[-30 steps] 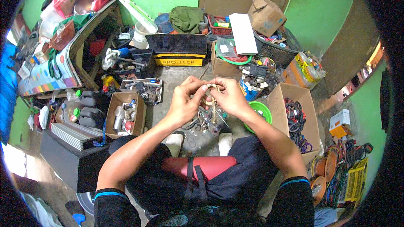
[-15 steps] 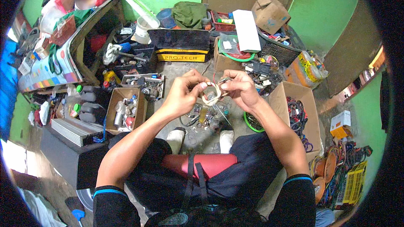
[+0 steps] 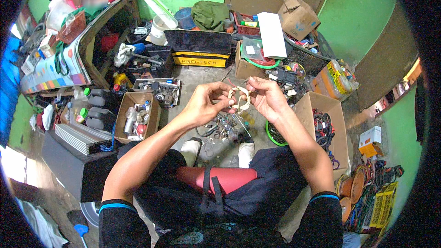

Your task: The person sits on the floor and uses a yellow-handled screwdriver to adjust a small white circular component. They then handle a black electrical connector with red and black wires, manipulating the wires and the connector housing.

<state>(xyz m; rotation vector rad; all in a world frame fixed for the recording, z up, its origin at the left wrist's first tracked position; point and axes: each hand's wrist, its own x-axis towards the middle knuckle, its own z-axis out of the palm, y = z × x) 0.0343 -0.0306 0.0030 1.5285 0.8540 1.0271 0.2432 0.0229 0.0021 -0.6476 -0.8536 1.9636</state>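
Between my two raised hands is a cream-coloured ring [image 3: 246, 106], like a wrapped coil, with a thin reddish wire beside its top. My left hand [image 3: 207, 104] pinches its left side between thumb and fingers. On the other side, my right hand [image 3: 267, 100] is closed on the ring's upper right with thumb and fingertips. Below them, a pile of small metal parts [image 3: 220, 126] lies on the floor between my feet, a thin pale rod among them. The exact kind of ring is too small to make out.
A cardboard box of mixed parts [image 3: 120, 127] stands at left, near a black speaker-like box [image 3: 69, 170]. To the right are a green-rimmed basket [image 3: 270, 134] and a carton of cables [image 3: 342, 131]. An open black-and-yellow toolbox [image 3: 200, 59] sits ahead.
The ring has turned in my hands and shows its opening differently. My left fingers have shifted along its side, and my right fingers have changed their grip. The view has moved slightly.
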